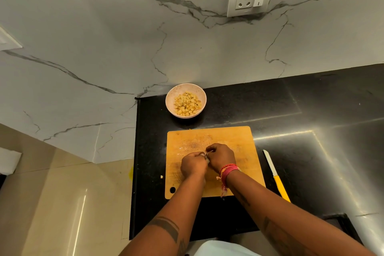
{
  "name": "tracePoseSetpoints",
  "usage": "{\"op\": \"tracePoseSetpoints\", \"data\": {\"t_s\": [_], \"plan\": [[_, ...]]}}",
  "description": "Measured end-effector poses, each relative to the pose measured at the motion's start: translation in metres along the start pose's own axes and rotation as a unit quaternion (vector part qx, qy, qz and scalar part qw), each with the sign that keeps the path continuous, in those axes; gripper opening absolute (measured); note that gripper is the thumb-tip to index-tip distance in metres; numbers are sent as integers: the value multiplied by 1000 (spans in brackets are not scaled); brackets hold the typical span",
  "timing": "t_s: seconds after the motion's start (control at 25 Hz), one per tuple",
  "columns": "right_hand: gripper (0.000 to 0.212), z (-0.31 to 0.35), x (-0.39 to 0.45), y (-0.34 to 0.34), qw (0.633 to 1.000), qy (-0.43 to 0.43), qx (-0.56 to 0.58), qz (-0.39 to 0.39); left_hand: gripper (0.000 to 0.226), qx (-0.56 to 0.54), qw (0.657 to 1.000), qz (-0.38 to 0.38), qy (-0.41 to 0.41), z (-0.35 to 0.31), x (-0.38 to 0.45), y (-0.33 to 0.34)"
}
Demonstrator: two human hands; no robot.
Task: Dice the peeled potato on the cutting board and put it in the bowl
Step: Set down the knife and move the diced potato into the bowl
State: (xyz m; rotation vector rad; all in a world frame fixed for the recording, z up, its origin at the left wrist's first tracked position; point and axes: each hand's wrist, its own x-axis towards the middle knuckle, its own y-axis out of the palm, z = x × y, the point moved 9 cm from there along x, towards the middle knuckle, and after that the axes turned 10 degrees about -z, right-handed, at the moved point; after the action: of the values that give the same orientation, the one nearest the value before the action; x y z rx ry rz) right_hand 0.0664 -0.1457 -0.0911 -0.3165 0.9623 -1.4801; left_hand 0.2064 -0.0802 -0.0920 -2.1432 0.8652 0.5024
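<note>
- Stray dice [161,176] on surface [228,106], just off board's left edge, not in bowl yet.
- Bowl [171,97] behind board, near wall, holds pile of diced potato [187,103]. Bulk of task looks done.
- Cutting board [232,137] mid-surface, no whole potato visible on it, only wet marks.
- Left hand [193,164] & right hand [221,159] meet over board centre, fingers curled, pinching smth small & pale between them. Can't tell what it is, maybe last scrap.
- Knife [275,174] lies on surface right of board, nobody holding it.
- Step, my read: cleanup/last bits. Next: drop scrap + stray dice into bowl; needs fingertip pick, small piece.
</note>
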Motion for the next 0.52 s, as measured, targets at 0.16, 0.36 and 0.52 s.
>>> {"op": "tracePoseSetpoints", "data": {"t_s": [0.16, 0.36, 0.52], "plan": [[20, -2, -1, 1, 1000, -8, -10, -4, 26, -15, 1000, 6, -18, 6, -2, 1], [18, -6, 7, 5, 999, 24, 3, 40, 25, -78, 993, 37, -80, 14, 4, 4], [13, -14, 6, 8, 997, 53, 40, 37, 20, -71, 994, 47, -62, 8, 2, 6]]}}
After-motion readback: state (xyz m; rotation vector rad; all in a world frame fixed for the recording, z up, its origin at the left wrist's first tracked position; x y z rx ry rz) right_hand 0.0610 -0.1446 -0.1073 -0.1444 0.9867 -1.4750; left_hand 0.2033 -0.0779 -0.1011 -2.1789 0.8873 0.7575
